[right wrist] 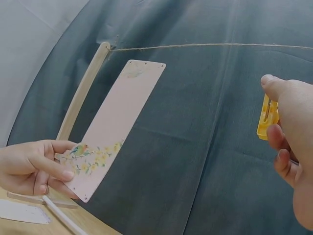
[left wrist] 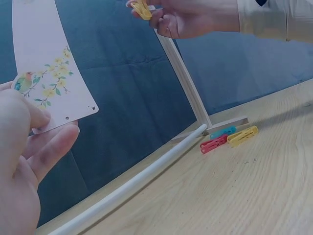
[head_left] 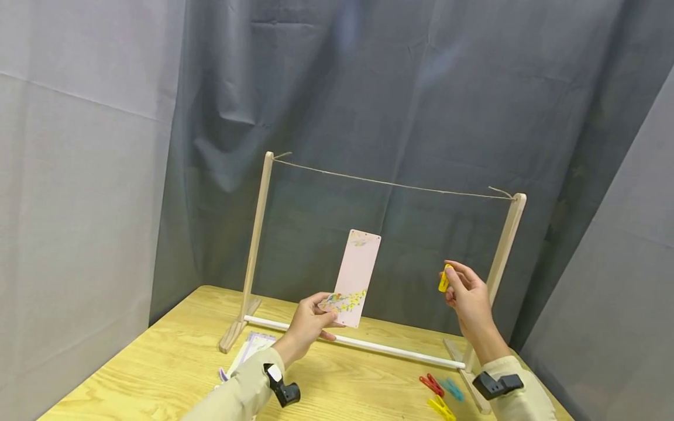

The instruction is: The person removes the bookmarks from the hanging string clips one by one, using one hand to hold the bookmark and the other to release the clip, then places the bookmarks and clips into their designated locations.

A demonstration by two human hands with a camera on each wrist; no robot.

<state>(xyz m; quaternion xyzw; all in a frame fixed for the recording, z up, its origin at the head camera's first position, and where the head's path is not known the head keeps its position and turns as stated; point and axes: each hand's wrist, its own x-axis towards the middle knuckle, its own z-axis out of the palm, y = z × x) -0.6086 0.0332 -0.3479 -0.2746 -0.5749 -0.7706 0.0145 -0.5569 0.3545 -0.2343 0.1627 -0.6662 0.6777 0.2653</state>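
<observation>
My left hand (head_left: 308, 324) pinches the lower end of a pale pink card (head_left: 358, 266), printed with a bird and yellow blossoms, between thumb and fingers. The card stands nearly upright, slightly tilted, below the string (head_left: 392, 183) and apart from it. To the right, my right hand (head_left: 471, 298) pinches a yellow clothespin (head_left: 445, 278) between thumb and fingers. In the right wrist view this yellow clothespin (right wrist: 267, 117) is partly hidden by the fingers. The string runs between two wooden posts and sags a little.
A wooden frame has a left post (head_left: 258, 234), a right post (head_left: 505, 251) and a white bottom bar (head_left: 389, 349). By its right foot lie red (head_left: 432, 385), blue (head_left: 451, 389) and yellow (head_left: 441, 408) clothespins. More cards (head_left: 253, 346) lie left, partly behind my left arm.
</observation>
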